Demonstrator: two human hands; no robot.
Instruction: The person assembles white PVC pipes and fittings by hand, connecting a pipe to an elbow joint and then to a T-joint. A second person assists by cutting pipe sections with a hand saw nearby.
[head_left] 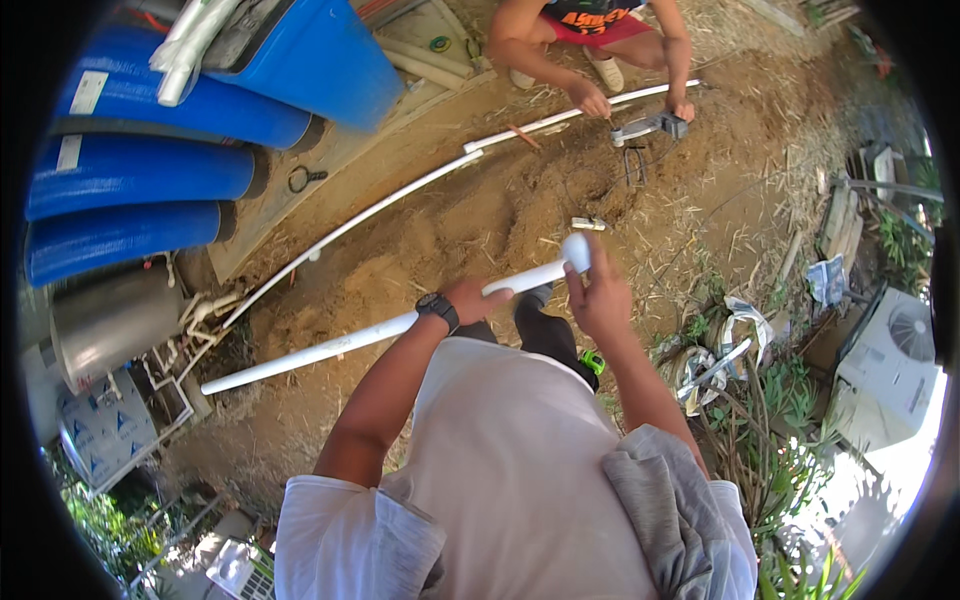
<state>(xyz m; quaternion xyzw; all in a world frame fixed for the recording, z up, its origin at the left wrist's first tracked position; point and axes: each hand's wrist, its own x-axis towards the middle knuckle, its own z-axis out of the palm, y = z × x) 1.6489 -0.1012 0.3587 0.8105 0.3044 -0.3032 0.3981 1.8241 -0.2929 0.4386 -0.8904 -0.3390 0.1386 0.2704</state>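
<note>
Your two hands are working at one end of a long white pipe [330, 350], which is slanting across the front of your body from the lower left up to the middle of the view. Your left hand [466, 300] is grasping the pipe a little short of that end, and your right hand [603, 300], slightly blurred, is gripping a rounded white fitting [576, 248] between thumb and fingers. Whether the fitting is sitting fully home on the pipe, you cannot tell from this angle.

Brown ground [365, 285], strewn with straw, is spreading around your feet. Three blue cylinders [135, 175] are lining up at the upper left, with a blue tub [325, 70] standing next to them. Near the left edge, a shiny metal tank [115, 320] is bordering a cluster of pale piping [205, 312]; toward the right edge, a white fan unit [890, 355] is standing beyond some plants. Ahead of you, another person [535, 30] is crouching, and a white pipe run [370, 209] is stretching diagonally over the soil in front of that person, who is holding a grey tool [652, 126] over it. Nearer the cylinders, a black ring-shaped item [303, 179] is lying flat. Your left wrist is wearing a black watch [437, 311], while a small pale item [588, 224] is lying on the soil just beyond the fitting.
</note>
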